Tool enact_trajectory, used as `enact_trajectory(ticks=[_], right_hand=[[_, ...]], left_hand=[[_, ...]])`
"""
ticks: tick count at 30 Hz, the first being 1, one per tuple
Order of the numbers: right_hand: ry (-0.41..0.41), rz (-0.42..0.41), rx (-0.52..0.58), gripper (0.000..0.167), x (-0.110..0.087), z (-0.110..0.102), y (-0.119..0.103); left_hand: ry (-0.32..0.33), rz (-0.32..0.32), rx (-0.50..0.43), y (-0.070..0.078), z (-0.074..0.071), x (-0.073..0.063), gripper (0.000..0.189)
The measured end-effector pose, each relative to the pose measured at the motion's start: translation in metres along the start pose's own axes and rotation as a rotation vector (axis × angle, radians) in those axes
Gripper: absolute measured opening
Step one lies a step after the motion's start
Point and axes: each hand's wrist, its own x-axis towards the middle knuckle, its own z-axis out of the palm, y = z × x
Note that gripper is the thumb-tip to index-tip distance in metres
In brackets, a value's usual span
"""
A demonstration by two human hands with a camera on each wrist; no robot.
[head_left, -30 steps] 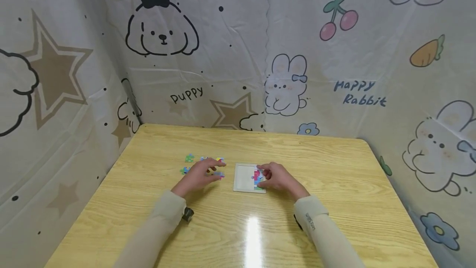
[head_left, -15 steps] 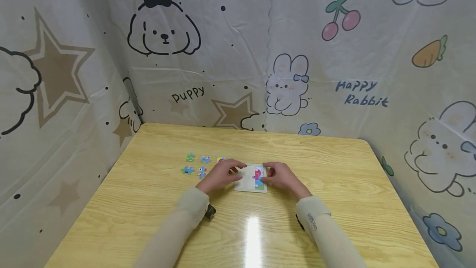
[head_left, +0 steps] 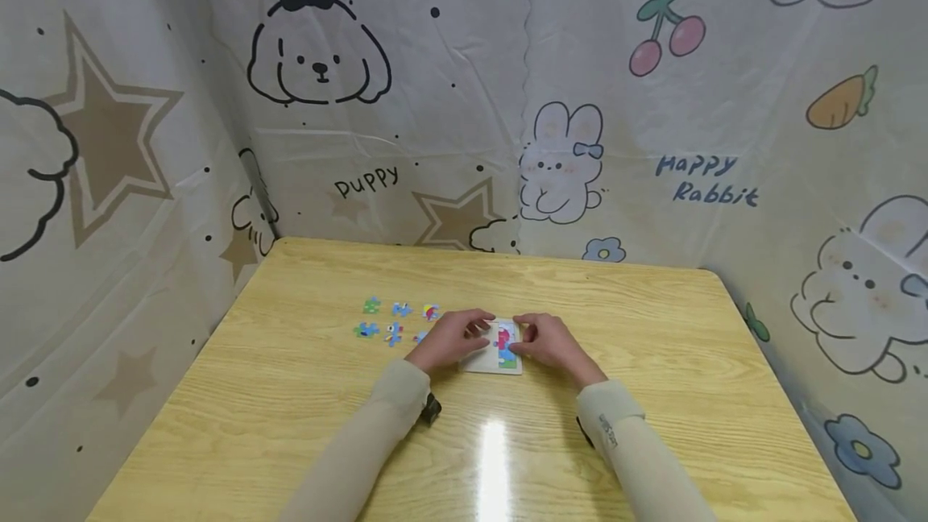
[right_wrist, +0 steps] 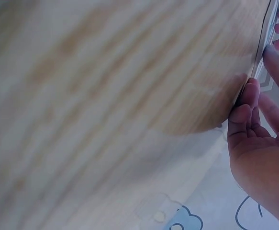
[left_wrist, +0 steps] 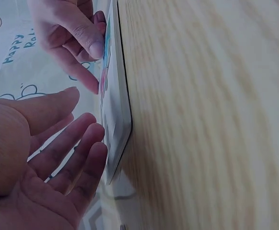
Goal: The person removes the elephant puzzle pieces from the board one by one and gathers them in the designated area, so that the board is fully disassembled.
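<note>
In the head view a pale square puzzle tray (head_left: 478, 364) lies flat on the table, with joined colourful jigsaw pieces (head_left: 505, 357) along its right side. My left hand (head_left: 451, 339) hovers over the tray's left part, fingers loosely spread. In the left wrist view nothing lies between the left hand's (left_wrist: 48, 158) fingers. My right hand (head_left: 551, 342) holds the tray's right edge, its thumb by the joined pieces and its index finger at the far corner. The right wrist view shows the right hand's (right_wrist: 263, 124) other fingers curled beside the tray's edge.
Left of the tray, loose jigsaw pieces lie in two rows, among them a green piece (head_left: 372, 305), a blue-green piece (head_left: 366, 330) and a yellow-red piece (head_left: 431, 312). The wooden table (head_left: 290, 409) meets a printed curtain (head_left: 435, 103) at the back and sides.
My left hand has moved right, from over the loose pieces to over the tray, uncovering pieces behind it. The right hand has shifted slightly outward and stays at the tray's right side.
</note>
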Motion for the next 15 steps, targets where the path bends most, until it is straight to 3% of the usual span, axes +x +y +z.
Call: enact_trajectory(ticks=[15], right_hand=[[0.003,0.014,0.021,0.057,0.002,0.001,0.001]], left_hand=[[0.072,-0.098,-0.059,0.009,0.016,0.010,0.041]])
